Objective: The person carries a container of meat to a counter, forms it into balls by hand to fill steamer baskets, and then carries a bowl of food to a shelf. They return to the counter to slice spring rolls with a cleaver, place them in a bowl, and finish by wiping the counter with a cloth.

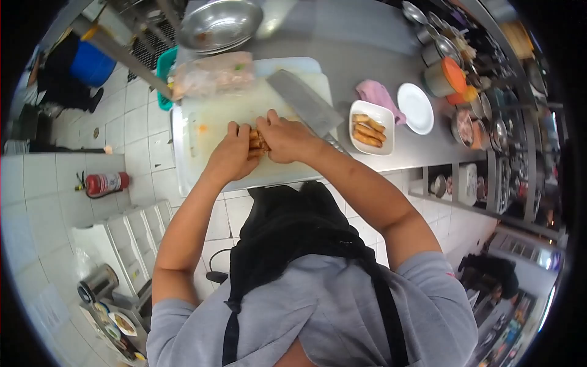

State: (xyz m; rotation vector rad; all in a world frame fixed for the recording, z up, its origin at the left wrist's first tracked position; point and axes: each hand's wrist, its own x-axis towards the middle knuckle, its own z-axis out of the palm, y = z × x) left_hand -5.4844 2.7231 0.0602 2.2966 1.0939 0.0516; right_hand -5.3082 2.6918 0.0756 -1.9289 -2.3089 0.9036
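Over the white cutting board (208, 147), my left hand (231, 154) and my right hand (284, 139) are closed from both sides around several browned, fried-looking pieces (257, 144). The fingertips of both hands nearly meet above them. A broad cleaver (302, 101) lies on the board just beyond my right hand, its handle pointing toward my right forearm. To the right, a white square bowl (389, 136) holds several similar golden pieces (369, 131). A plastic bag of pale pink food (214, 73) rests at the board's far left.
Metal bowls (221, 24) stand at the far left of the steel counter (361, 43). A pink cloth (380, 98), a white plate (416, 109) and an orange-lidded container (445, 77) are on the right. Other people are at far left (58, 82) and lower right (492, 272).
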